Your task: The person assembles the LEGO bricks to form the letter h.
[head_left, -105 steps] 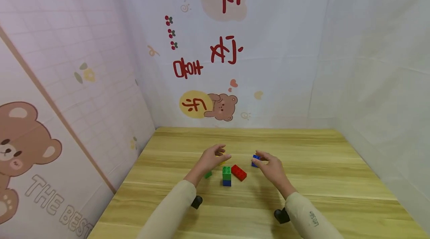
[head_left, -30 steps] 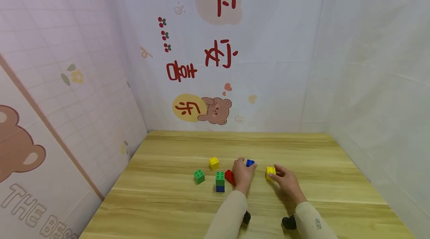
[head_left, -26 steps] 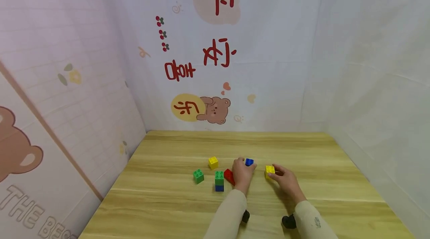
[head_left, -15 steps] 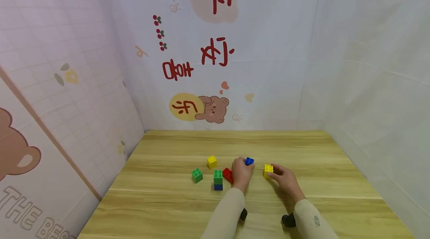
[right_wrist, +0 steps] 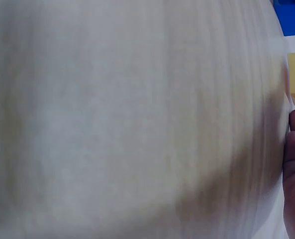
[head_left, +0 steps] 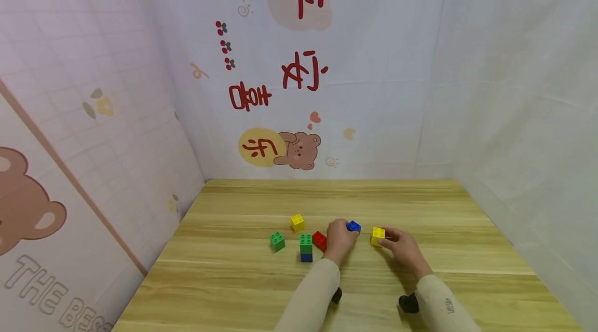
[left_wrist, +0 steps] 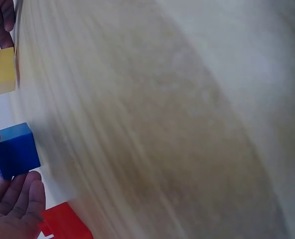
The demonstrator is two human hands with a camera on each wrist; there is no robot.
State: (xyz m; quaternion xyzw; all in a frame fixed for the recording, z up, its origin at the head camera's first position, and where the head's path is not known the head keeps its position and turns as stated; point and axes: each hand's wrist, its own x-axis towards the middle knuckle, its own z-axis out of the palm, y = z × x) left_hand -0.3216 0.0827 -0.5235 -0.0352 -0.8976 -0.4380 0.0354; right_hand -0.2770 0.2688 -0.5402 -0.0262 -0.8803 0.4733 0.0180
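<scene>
Moved rightward since earliest frame: left hand (head_left: 340, 241); blue block (head_left: 353, 226) pinched in it. Yellow block (head_left: 377, 237), right of blue, pinched in right hand (head_left: 406, 250). Both likely light, rigid; best held by flat sides.

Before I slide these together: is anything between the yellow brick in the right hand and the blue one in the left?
Only the left thumb, at the near right of the blue brick; otherwise bare tabletop shows up to the yellow brick. The red brick lies beyond the left hand, outside that gap.
</scene>
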